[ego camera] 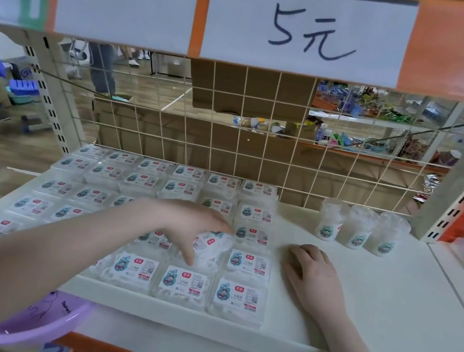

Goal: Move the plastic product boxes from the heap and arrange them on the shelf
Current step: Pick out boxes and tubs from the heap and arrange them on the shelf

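one plastic box (pixel 210 245), tilted, is pinched in the left hand (pixel 185 225) over a gap in the box rows (pixel 135 189), to fill it; right hand (pixel 311 275) rests loose, bracing on the shelf (pixel 389 296) just beside the rows.

This is a shop, seen from in front of a display rack. At twelve o'clock, on the orange edge of the upper shelf (pixel 463 52), a white paper price tag (pixel 308 31) reads "5元" in handwriting. On the white shelf (pixel 371 309) below, identical clear plastic product boxes (pixel 183 286) with barcoded labels lie in neat rows from nine to six o'clock, and three labelled plastic tubs (pixel 360 231) stand at two o'clock. Behind them a wire grid back panel (pixel 260 149) shows more stocked shelves (pixel 366 109) at one o'clock across a wooden floor.
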`<state>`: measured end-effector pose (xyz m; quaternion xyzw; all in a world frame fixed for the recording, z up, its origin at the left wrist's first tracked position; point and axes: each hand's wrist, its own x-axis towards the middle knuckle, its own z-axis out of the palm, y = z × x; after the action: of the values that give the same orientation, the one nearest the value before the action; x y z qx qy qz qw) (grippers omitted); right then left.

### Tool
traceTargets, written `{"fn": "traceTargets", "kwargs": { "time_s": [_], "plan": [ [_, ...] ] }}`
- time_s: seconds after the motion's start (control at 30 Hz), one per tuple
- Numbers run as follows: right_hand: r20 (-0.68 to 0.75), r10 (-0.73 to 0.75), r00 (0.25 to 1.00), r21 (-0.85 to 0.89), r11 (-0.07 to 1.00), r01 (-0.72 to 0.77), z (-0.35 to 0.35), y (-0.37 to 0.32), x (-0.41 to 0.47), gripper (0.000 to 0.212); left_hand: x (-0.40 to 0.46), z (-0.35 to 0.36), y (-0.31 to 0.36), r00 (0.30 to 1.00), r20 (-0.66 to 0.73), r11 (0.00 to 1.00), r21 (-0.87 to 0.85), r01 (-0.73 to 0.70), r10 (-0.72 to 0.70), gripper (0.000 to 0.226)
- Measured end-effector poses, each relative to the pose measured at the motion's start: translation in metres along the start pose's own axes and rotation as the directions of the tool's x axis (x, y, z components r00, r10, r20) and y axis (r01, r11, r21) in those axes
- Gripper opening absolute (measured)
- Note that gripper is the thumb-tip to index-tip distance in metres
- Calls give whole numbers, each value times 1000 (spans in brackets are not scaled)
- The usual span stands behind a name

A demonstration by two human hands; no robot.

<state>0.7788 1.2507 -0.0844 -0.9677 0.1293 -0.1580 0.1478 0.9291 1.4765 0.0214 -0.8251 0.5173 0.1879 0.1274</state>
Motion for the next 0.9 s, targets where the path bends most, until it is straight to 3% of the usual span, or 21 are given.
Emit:
{"fn": "traceTargets", "kwargs": {
  "time_s": [0.27,0.47,0.57,0.77,0.9],
  "plan": [
    [-18,4,1000,18,1000,-4,1,3,0,29,-15,21,24,934,-204,946,78,315,-294,84],
    [-37,13,999,27,1000,-12,4,1,1,27,-28,35,37,888,-246,920,-33,392,-387,85],
    [-25,17,1000,23,1000,-17,5,1,0,28,-32,40,29,904,-246,937,-94,338,-351,85],
    [-5,30,1000,37,999,-30,4,1,1,28,-33,38,1,970,-225,985,-164,52,-89,89],
    [7,32,999,35,999,-33,4,1,1,30,-27,36,-8,978,-210,986,-162,-41,6,86]
  ]
}}
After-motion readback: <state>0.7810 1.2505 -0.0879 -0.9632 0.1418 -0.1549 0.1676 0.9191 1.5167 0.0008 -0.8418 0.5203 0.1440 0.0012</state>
